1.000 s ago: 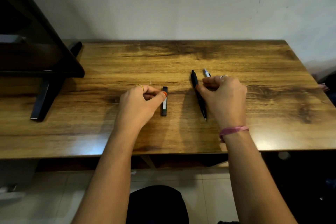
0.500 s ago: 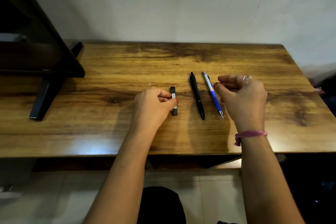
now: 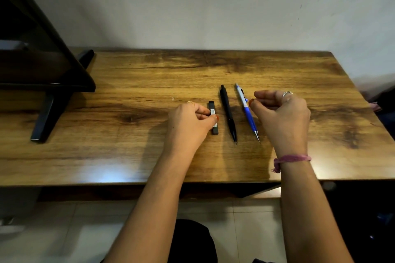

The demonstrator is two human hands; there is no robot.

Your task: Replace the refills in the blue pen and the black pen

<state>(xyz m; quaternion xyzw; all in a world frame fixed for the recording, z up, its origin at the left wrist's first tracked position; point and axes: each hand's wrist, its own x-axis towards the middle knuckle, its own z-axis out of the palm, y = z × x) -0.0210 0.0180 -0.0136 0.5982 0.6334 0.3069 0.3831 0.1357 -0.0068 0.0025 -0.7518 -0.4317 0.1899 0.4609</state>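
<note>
The black pen (image 3: pixel 228 113) and the blue pen (image 3: pixel 247 111) lay side by side on the surface (image 3: pixel 128 96), a little apart, tips toward the person, both whole and not yet opened. Just left of the black pen lay a small dark case (image 3: pixel 214 118) with a white label, probably the refills, set in line with the pens so that all three were within easy reach.

The left hand (image 3: pixel 190 121) rested on the surface with its grip pinching the case, thumb tip on the case's near right edge and curled fingers against its left side, most likely to steady or lift it. The right hand (image 3: pixel 282 115) hovered just right of the blue pen, fingers loosely curled, thumb and forefinger tips close together beside the barrel; whether they touched the pen could not be told, and they seemed to hold nothing.

A dark stand (image 3: pixel 51 83) sat far left, well apart. Judged from this, the task was at its start: neither pen was unscrewed. The thin barrels could roll if nudged.
</note>
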